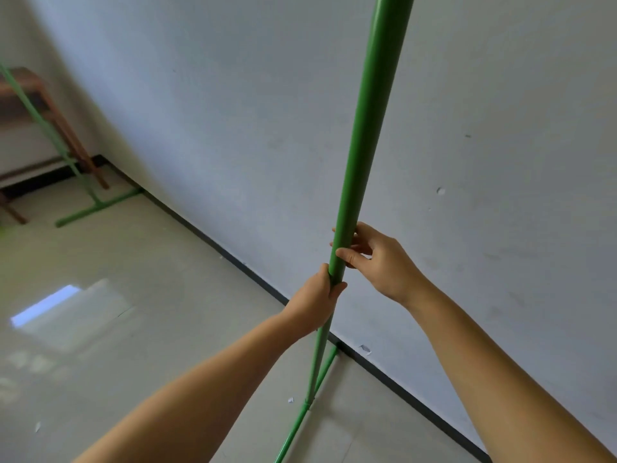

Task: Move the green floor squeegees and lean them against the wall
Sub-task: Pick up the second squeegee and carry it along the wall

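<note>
A green floor squeegee (pixel 365 128) stands nearly upright in front of me, its long handle running up out of the top of the view. Its head (pixel 305 402) rests on the floor, one end touching the black skirting of the white wall (pixel 484 145). My left hand (pixel 317 304) is wrapped around the handle. Just above it, my right hand (pixel 374 259) holds the handle with thumb and fingertips. A second green squeegee (pixel 50 135) stands far left, its head (pixel 98 206) on the floor near the wall corner.
A brown wooden table (pixel 66 128) stands in the far left corner behind the second squeegee. A black skirting strip (pixel 233 259) runs along the wall's foot. The pale glossy floor (pixel 133 329) carries a few small white scraps (pixel 290 400).
</note>
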### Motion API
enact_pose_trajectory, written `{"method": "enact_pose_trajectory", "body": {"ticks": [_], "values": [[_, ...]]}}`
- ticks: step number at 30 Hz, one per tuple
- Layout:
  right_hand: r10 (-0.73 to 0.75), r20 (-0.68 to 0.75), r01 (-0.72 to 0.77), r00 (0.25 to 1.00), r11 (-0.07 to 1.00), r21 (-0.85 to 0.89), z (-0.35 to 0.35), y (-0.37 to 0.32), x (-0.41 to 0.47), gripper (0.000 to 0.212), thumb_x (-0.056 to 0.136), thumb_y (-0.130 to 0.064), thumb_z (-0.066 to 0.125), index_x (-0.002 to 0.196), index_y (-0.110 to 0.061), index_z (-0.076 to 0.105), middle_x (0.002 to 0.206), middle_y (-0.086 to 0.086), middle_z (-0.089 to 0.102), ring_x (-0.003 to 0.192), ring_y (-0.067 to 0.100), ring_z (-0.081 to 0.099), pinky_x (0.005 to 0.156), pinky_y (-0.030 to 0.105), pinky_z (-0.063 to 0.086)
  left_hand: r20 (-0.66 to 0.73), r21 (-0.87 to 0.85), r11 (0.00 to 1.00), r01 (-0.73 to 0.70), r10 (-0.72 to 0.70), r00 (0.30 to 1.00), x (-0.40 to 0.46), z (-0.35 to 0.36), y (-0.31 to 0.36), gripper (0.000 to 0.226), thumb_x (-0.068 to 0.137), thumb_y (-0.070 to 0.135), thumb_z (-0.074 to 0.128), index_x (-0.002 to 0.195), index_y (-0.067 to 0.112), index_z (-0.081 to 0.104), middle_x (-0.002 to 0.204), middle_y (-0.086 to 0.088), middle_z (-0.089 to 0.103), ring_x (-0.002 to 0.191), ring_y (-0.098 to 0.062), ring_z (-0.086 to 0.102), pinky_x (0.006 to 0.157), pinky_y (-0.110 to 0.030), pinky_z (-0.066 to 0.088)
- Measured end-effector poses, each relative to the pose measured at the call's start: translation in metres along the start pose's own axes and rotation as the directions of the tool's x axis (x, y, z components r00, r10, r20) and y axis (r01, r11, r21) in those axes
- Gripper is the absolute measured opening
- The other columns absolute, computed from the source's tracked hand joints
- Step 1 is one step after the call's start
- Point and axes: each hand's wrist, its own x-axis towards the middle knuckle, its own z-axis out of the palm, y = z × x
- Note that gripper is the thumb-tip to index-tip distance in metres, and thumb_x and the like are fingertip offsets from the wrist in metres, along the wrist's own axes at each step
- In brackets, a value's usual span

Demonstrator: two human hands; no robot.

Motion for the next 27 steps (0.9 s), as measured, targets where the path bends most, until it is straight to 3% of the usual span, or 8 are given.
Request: {"method": "enact_pose_trajectory", "body": {"ticks": [4, 8, 15, 21, 27], "values": [[-0.06, 0.029, 0.059, 0.998, 0.998, 0.03, 0.003, 0.003, 0.015, 0.019, 0.082, -0.025, 0.062, 0.101, -0.027, 0.058, 0.094, -0.005, 0.07, 0.094, 0.01, 0.065, 0.089, 0.041, 0.054, -0.047, -0.032, 0.999, 0.029, -0.03, 0.998, 0.005, -0.004, -0.005, 0.025, 0.091, 0.03, 0.043, 0.108, 0.012, 0.042, 0.1, -0.016, 0.063, 0.088, -0.03, 0.061, 0.084, -0.051, 0.052], [-0.15, 0.146, 0.147, 0.978, 0.989, 0.035, 0.005, -0.002, 0.04, 0.02, 0.082, -0.026, 0.062, 0.101, -0.025, 0.056, 0.092, -0.004, 0.067, 0.093, 0.015, 0.064, 0.087, 0.042, 0.055, -0.165, -0.117, 0.99, 0.077, -0.096, 0.982, 0.007, -0.012, -0.006, 0.03, 0.091, 0.026, 0.044, 0.118, 0.013, 0.039, 0.106, -0.016, 0.062, 0.094, -0.03, 0.06, 0.088, -0.049, 0.051], [-0.285, 0.265, 0.294, 0.921, 0.956, 0.008, 0.016, -0.011, 0.076, 0.022, 0.081, -0.025, 0.062, 0.1, -0.019, 0.052, 0.093, -0.003, 0.061, 0.085, 0.016, 0.061, 0.083, 0.036, 0.057, -0.379, -0.307, 0.938, 0.158, -0.273, 0.884, 0.012, -0.015, -0.001, 0.013, 0.091, 0.018, 0.044, 0.104, 0.017, 0.044, 0.096, -0.01, 0.058, 0.096, -0.032, 0.06, 0.086, -0.043, 0.053], [-0.343, 0.319, 0.355, 0.883, 0.935, 0.023, 0.013, -0.006, 0.083, 0.029, 0.082, -0.023, 0.062, 0.106, -0.011, 0.052, 0.096, 0.001, 0.061, 0.083, 0.015, 0.059, 0.081, 0.031, 0.055, -0.394, -0.343, 0.919, 0.194, -0.329, 0.858, 0.015, -0.011, 0.002, 0.021, 0.092, 0.018, 0.044, 0.112, 0.012, 0.045, 0.098, -0.007, 0.057, 0.09, -0.019, 0.057, 0.082, -0.032, 0.049], [-0.348, 0.315, 0.357, 0.883, 0.934, 0.031, 0.013, -0.005, 0.081, 0.031, 0.082, -0.023, 0.061, 0.109, -0.01, 0.052, 0.104, 0.008, 0.065, 0.085, 0.015, 0.059, 0.08, 0.028, 0.052, -0.396, -0.343, 0.919, 0.197, -0.332, 0.856, 0.014, -0.009, 0.003, 0.023, 0.092, 0.018, 0.044, 0.114, 0.011, 0.044, 0.103, -0.011, 0.058, 0.092, -0.018, 0.056, 0.086, -0.035, 0.05]]}}
